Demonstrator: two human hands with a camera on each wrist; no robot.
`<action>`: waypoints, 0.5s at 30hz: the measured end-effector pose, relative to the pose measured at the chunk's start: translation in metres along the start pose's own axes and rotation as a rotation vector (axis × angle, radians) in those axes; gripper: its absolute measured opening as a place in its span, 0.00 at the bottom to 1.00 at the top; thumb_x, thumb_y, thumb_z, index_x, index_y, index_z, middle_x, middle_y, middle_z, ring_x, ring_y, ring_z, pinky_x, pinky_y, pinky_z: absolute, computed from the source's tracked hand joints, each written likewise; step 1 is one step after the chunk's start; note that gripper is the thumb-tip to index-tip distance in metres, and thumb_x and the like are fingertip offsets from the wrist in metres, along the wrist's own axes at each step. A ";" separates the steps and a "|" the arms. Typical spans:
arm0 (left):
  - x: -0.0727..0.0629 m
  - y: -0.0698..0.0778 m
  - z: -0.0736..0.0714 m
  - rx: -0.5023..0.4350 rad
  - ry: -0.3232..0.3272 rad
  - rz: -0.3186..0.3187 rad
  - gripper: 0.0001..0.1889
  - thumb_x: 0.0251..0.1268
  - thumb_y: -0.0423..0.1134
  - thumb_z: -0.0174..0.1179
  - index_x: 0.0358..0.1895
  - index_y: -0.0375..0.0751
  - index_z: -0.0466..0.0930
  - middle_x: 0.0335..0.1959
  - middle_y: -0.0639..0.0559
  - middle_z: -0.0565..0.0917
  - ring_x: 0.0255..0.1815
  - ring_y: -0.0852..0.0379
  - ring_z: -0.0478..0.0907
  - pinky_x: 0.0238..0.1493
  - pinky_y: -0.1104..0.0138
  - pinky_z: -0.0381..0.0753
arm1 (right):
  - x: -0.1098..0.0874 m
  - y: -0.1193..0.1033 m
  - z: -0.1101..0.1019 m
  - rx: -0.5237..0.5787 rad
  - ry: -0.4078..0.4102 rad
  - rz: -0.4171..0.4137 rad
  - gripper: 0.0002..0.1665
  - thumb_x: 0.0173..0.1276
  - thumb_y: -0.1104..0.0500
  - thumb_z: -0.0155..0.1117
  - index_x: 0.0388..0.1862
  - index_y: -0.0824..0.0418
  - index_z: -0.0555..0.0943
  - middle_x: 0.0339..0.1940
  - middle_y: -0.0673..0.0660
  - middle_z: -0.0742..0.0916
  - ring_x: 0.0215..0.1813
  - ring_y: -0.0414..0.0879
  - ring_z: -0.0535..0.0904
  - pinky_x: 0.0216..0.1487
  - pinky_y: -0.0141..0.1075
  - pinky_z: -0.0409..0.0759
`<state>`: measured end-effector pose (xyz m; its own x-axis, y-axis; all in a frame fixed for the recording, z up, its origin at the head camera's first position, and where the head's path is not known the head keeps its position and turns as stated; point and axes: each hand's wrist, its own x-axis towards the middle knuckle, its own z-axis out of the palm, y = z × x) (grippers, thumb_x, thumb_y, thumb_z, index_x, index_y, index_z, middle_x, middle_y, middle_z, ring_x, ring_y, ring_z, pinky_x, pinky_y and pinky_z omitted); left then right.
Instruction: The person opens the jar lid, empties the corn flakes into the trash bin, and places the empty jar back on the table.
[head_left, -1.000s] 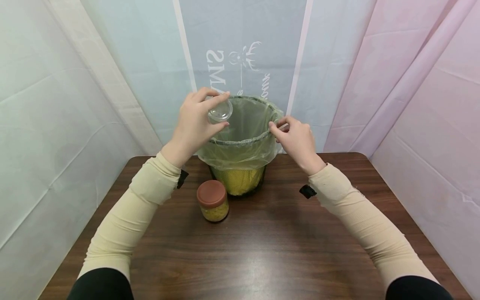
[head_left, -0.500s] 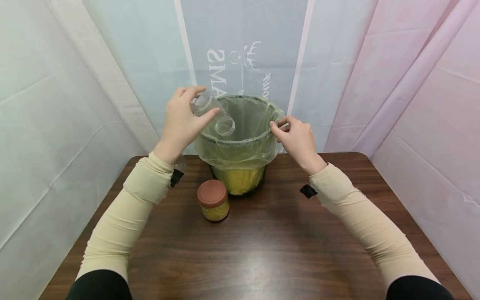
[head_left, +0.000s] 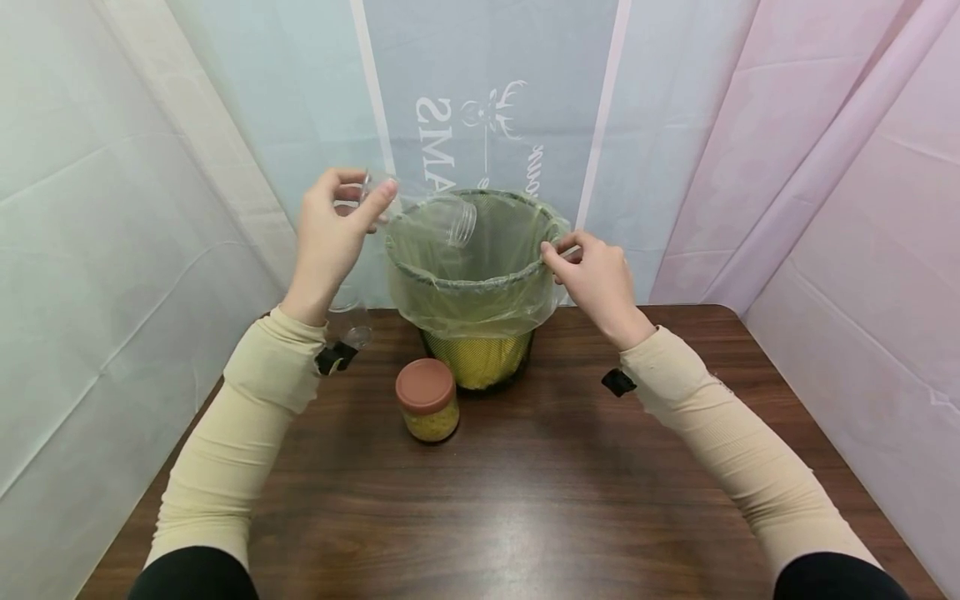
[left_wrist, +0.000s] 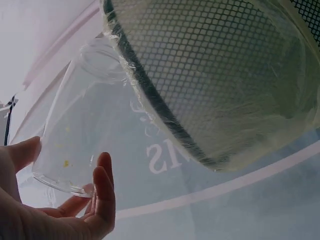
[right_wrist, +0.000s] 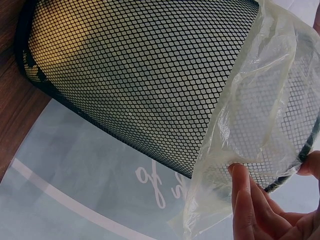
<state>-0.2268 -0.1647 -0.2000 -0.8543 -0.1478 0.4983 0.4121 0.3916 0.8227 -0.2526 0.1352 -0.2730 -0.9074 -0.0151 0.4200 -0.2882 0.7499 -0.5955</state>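
My left hand (head_left: 330,233) grips a clear jar (left_wrist: 75,125) by its base end, level with the top of the wastebasket. The jar lies nearly sideways in the head view, its open mouth overlapping the wastebasket's left rim. Small yellow specks cling inside it in the left wrist view. A black mesh wastebasket (right_wrist: 150,75) stands at the back of the table, with a pale translucent bin liner (head_left: 480,312) folded over its rim. On the right side of that rim, my right hand (head_left: 596,283) pinches the edge through the liner.
A jar with a reddish-brown lid (head_left: 425,400) and yellow contents stands in front of the wastebasket. Behind my left wrist is another clear container (head_left: 351,317), partly hidden. Printed curtains (head_left: 495,50) hang around the dark wooden table (head_left: 510,508).
My left hand has moved left and back from over the wastebasket, and the jar has swung from mouth-down toward sideways. The container behind my wrist has come into view. My right hand stays put.
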 end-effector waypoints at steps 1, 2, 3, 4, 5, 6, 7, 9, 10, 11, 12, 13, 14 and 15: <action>0.000 -0.001 -0.001 -0.065 0.001 0.006 0.28 0.57 0.54 0.65 0.54 0.39 0.74 0.39 0.50 0.76 0.29 0.59 0.82 0.36 0.69 0.81 | 0.000 0.000 0.000 -0.002 -0.001 -0.001 0.27 0.65 0.32 0.51 0.41 0.51 0.80 0.25 0.53 0.88 0.26 0.44 0.81 0.25 0.38 0.72; 0.001 -0.002 -0.001 -0.121 0.004 0.014 0.26 0.57 0.52 0.65 0.54 0.38 0.75 0.39 0.49 0.77 0.29 0.58 0.82 0.36 0.70 0.81 | 0.000 0.000 0.000 -0.003 0.000 -0.003 0.26 0.65 0.32 0.51 0.41 0.51 0.80 0.25 0.53 0.88 0.25 0.44 0.81 0.25 0.38 0.72; 0.001 -0.004 -0.001 -0.153 0.008 0.023 0.25 0.58 0.49 0.66 0.54 0.38 0.75 0.40 0.49 0.78 0.29 0.58 0.82 0.36 0.70 0.81 | 0.000 0.000 0.000 -0.005 0.000 -0.004 0.26 0.65 0.33 0.51 0.41 0.51 0.80 0.25 0.53 0.88 0.25 0.44 0.81 0.24 0.38 0.72; 0.001 -0.005 -0.001 -0.138 0.012 0.049 0.24 0.57 0.48 0.66 0.54 0.38 0.76 0.41 0.48 0.79 0.29 0.59 0.82 0.36 0.71 0.81 | 0.000 0.000 0.001 -0.006 0.000 -0.006 0.25 0.65 0.34 0.52 0.41 0.51 0.80 0.25 0.53 0.88 0.25 0.44 0.81 0.24 0.38 0.72; 0.002 -0.007 0.000 -0.097 0.020 0.074 0.24 0.56 0.46 0.67 0.54 0.40 0.77 0.42 0.48 0.80 0.29 0.60 0.81 0.36 0.72 0.80 | 0.000 0.000 0.001 -0.006 0.001 -0.008 0.24 0.65 0.34 0.52 0.41 0.51 0.80 0.25 0.53 0.88 0.25 0.45 0.81 0.24 0.38 0.72; 0.002 -0.009 0.000 -0.039 0.027 0.096 0.24 0.55 0.45 0.69 0.55 0.42 0.78 0.44 0.47 0.80 0.30 0.60 0.81 0.37 0.73 0.79 | 0.000 0.000 0.001 -0.007 0.001 -0.008 0.24 0.65 0.34 0.52 0.41 0.51 0.80 0.25 0.53 0.88 0.25 0.44 0.81 0.24 0.38 0.72; 0.002 -0.011 0.001 0.026 0.035 0.116 0.25 0.53 0.44 0.70 0.55 0.44 0.79 0.45 0.47 0.81 0.31 0.60 0.81 0.38 0.73 0.79 | 0.000 0.000 0.001 -0.006 0.003 -0.009 0.24 0.66 0.35 0.53 0.41 0.51 0.80 0.25 0.53 0.88 0.25 0.44 0.81 0.24 0.38 0.72; 0.001 -0.015 0.003 0.171 0.055 0.153 0.27 0.48 0.43 0.73 0.56 0.48 0.80 0.48 0.48 0.81 0.33 0.60 0.80 0.40 0.73 0.77 | 0.000 0.000 0.001 -0.009 0.003 -0.007 0.24 0.65 0.35 0.52 0.41 0.51 0.80 0.25 0.52 0.88 0.25 0.44 0.81 0.24 0.38 0.72; 0.000 -0.016 0.004 0.231 0.062 0.164 0.28 0.46 0.42 0.74 0.56 0.50 0.80 0.49 0.49 0.81 0.35 0.59 0.80 0.41 0.72 0.77 | -0.001 0.000 0.000 -0.010 0.002 -0.004 0.24 0.65 0.34 0.52 0.40 0.51 0.80 0.25 0.52 0.88 0.25 0.44 0.81 0.24 0.38 0.72; 0.000 -0.017 0.004 0.254 0.063 0.161 0.29 0.45 0.41 0.74 0.56 0.51 0.80 0.49 0.49 0.80 0.36 0.59 0.81 0.43 0.72 0.77 | -0.001 -0.001 0.000 -0.011 0.002 0.000 0.24 0.65 0.34 0.52 0.40 0.51 0.80 0.25 0.52 0.88 0.24 0.44 0.81 0.24 0.38 0.72; 0.000 -0.018 0.005 0.262 0.062 0.154 0.29 0.45 0.41 0.75 0.57 0.51 0.80 0.49 0.49 0.80 0.37 0.58 0.80 0.43 0.71 0.77 | -0.001 -0.001 0.000 -0.011 0.002 0.003 0.24 0.65 0.35 0.52 0.40 0.51 0.80 0.25 0.52 0.88 0.24 0.44 0.81 0.24 0.38 0.72; -0.001 -0.018 0.005 0.259 0.059 0.145 0.29 0.45 0.41 0.75 0.57 0.51 0.80 0.49 0.49 0.80 0.37 0.56 0.81 0.43 0.70 0.77 | -0.001 -0.001 0.000 -0.010 0.000 0.006 0.24 0.65 0.34 0.52 0.40 0.51 0.80 0.25 0.52 0.88 0.24 0.44 0.81 0.24 0.38 0.72; -0.001 -0.017 0.005 0.257 0.056 0.134 0.29 0.45 0.42 0.74 0.57 0.51 0.80 0.50 0.49 0.80 0.37 0.56 0.81 0.44 0.69 0.77 | -0.001 -0.001 0.000 -0.009 -0.001 0.009 0.24 0.65 0.34 0.52 0.40 0.51 0.80 0.25 0.52 0.89 0.24 0.44 0.81 0.23 0.38 0.72; -0.001 -0.016 0.005 0.249 0.052 0.120 0.29 0.47 0.44 0.74 0.57 0.52 0.79 0.50 0.50 0.80 0.38 0.57 0.81 0.44 0.70 0.77 | -0.001 -0.002 0.000 -0.009 -0.002 0.012 0.25 0.65 0.34 0.51 0.40 0.51 0.80 0.25 0.52 0.89 0.24 0.44 0.81 0.23 0.37 0.72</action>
<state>-0.2341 -0.1661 -0.2147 -0.7842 -0.1307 0.6066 0.4134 0.6191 0.6677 -0.2510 0.1342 -0.2721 -0.9113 -0.0074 0.4116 -0.2746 0.7559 -0.5944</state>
